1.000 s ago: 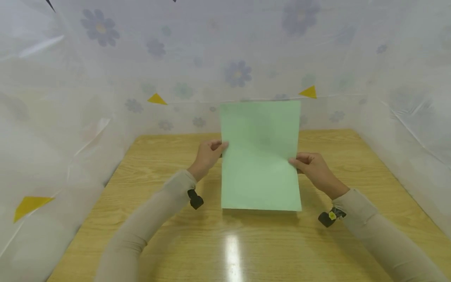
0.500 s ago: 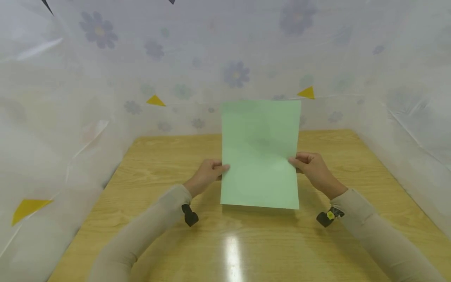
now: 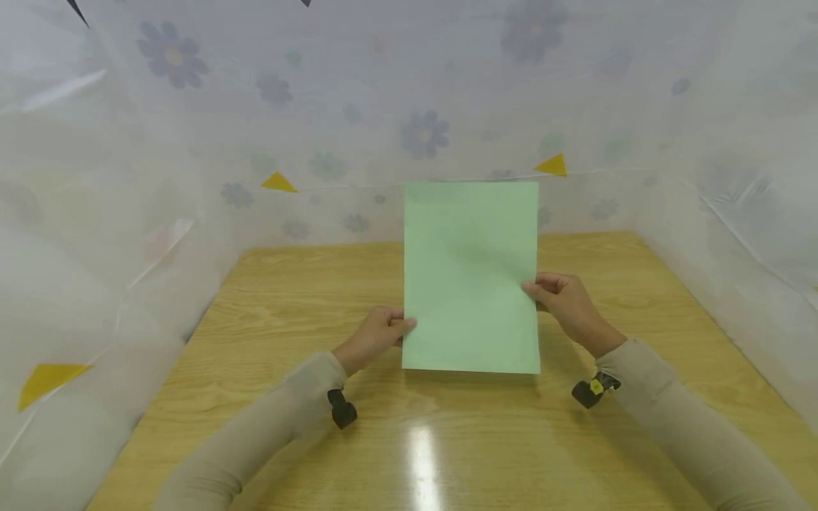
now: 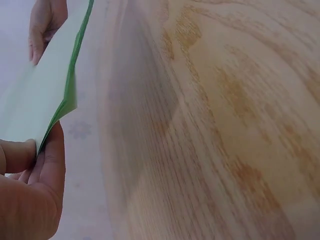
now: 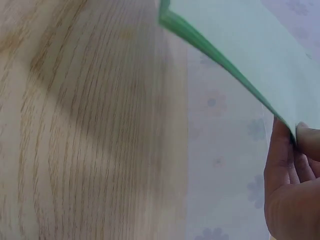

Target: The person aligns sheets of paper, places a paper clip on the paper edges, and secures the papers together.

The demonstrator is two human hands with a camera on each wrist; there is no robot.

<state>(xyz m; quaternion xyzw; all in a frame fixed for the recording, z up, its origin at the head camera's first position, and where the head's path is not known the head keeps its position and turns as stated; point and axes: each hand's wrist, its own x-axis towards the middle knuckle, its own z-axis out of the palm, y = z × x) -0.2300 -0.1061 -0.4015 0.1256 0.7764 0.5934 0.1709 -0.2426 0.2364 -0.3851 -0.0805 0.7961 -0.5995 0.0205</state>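
Observation:
Between both hands a stack of light green paper (image 3: 469, 277) is held up over the wooden table, long side vertical and its face toward me. My left hand (image 3: 369, 339) pinches the left edge low down, thumb on the front and fingers behind. Higher up on the opposite edge, my right hand (image 3: 571, 309) pinches the paper the same way. Layered darker green edges of the stack (image 4: 70, 75) show in the left wrist view, spread slightly apart at the lower corner. In the right wrist view the paper (image 5: 250, 50) bends a little by the thumb.
The wooden table (image 3: 409, 440) stretches under the arms, with a bright glare at the front. Pale flower-print sheeting (image 3: 358, 92) encloses it at the back and sides. Yellow tape pieces (image 3: 279, 182) stick to the sheeting. Black wrist cameras (image 3: 342, 410) hang below the sleeves.
My left hand has slid down the paper's left edge, from about mid-height to near the bottom. The right hand has kept its place. The paper's tilt has changed slightly.

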